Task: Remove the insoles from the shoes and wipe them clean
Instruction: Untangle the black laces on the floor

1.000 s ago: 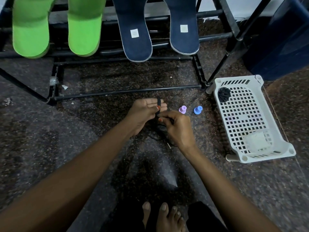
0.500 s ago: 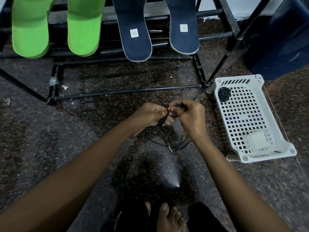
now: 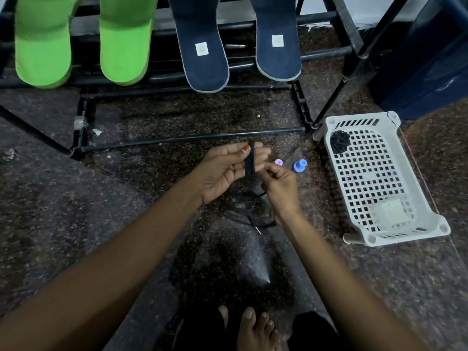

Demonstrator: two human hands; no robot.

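Right hand (image 3: 279, 184) lowered from left hand's (image 3: 222, 171) cord (image 3: 250, 162), uncovering 2 pegs (image 3: 299, 165).

Open floor (image 3: 76, 224) left; 2 plastic pieces (image 3: 300, 165) and basket (image 3: 430, 219) crowd right.

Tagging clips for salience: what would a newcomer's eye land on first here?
The bright green insoles at top left on the black rack, beside the navy insoles. At centre, the left hand and right hand pinch a folded black cord. A white perforated basket sits on the right.
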